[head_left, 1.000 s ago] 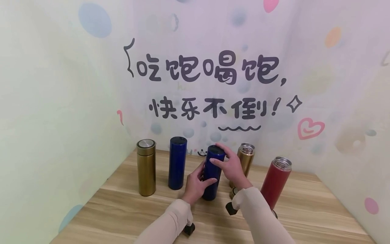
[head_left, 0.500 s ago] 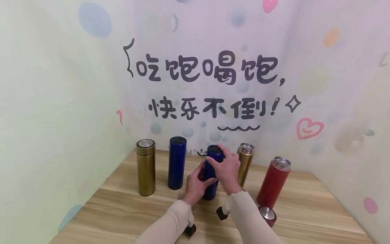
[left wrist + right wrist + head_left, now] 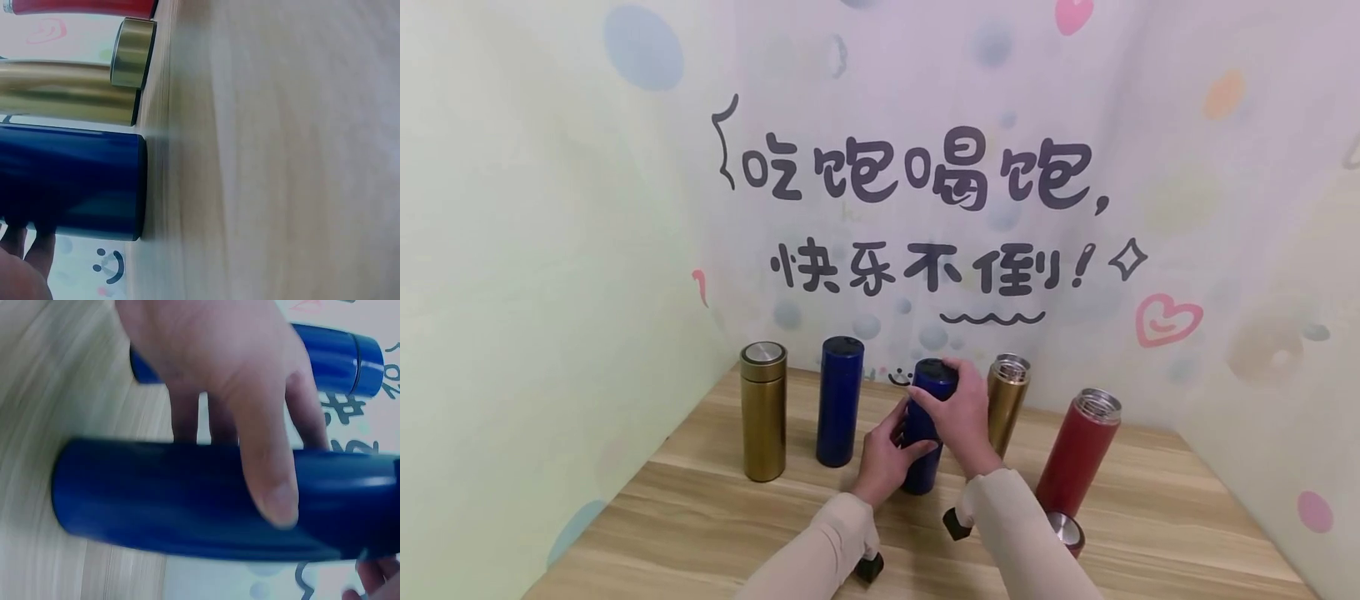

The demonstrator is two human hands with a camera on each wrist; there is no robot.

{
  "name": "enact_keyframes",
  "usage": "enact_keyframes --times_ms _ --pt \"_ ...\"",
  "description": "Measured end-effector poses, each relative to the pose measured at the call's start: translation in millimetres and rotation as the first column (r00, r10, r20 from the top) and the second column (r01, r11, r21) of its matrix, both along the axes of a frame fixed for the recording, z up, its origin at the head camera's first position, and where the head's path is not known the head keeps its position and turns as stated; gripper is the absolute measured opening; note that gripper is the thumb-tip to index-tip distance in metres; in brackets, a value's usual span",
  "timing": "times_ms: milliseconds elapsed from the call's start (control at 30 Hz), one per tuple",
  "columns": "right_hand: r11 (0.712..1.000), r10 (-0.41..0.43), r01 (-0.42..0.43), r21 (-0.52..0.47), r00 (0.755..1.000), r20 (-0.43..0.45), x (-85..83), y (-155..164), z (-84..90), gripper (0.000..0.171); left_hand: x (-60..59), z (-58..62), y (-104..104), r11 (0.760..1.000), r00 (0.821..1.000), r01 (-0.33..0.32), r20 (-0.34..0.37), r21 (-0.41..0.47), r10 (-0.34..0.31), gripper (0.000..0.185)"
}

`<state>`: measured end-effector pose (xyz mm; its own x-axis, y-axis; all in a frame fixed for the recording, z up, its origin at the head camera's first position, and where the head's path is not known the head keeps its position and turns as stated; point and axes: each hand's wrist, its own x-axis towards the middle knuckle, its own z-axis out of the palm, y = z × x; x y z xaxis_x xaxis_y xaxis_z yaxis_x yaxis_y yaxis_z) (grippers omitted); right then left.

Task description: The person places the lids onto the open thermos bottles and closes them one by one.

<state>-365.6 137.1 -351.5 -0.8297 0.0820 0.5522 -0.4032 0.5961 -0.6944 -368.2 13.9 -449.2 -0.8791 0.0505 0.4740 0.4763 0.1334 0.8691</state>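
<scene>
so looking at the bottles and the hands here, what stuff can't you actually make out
Held blue bottle: its top is cut off by the frame edge in both wrist views, and partly covered by the right hand in the head view.
Red lid: partly hidden behind the right sleeve, head view.
Insides of the open gold bottle and red bottle: too small to tell, head view.

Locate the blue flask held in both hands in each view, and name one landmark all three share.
Head: held blue flask, upright, low, just right of centre.
Left wrist: held blue flask appears sideways, at the left edge.
Right wrist: held blue flask spans the picture sideways, just below centre.
Shared landmark: wooden tabletop.
</scene>
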Motion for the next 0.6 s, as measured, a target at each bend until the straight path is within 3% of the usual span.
enact_keyframes --times_ms 67,167,267,333,433,600 --pt "0.988 0.143 -0.138 -0.069 0.988 0.065 -1.9 8 0.6 0.066 0.3 -0.4 1 1.0 1.0 0.012 0.004 0.015 -0.012 0.078" --pt "0.932 0.344 -0.316 -0.176 0.926 0.155 -5.3 21 3.1 0.063 -0.2 -1.4 2 0.999 0.999 0.033 0.006 0.038 -0.033 0.076" --pt "0.89 0.449 -0.41 -0.199 0.867 0.218 -8.5 33 7.0 0.062 -0.9 -1.7 3 0.998 0.999 0.041 0.015 0.049 -0.042 0.075" --pt "0.882 0.47 -0.432 -0.19 0.844 0.26 -7.2 37 13.4 0.062 -1.2 -1.6 2 0.998 0.999 0.04 0.02 0.048 -0.041 0.076" --pt "0.886 0.464 -0.434 -0.163 0.84 0.281 -4.2 38 19.9 0.064 -0.5 -0.7 1 0.999 0.999 0.032 0.022 0.037 -0.033 0.077" --pt "0.917 0.398 -0.384 -0.106 0.889 0.226 -10.4 38 13.1 0.064 -0.4 -0.5 2 0.999 1.0 0.016 -0.003 0.042 -0.016 0.078"
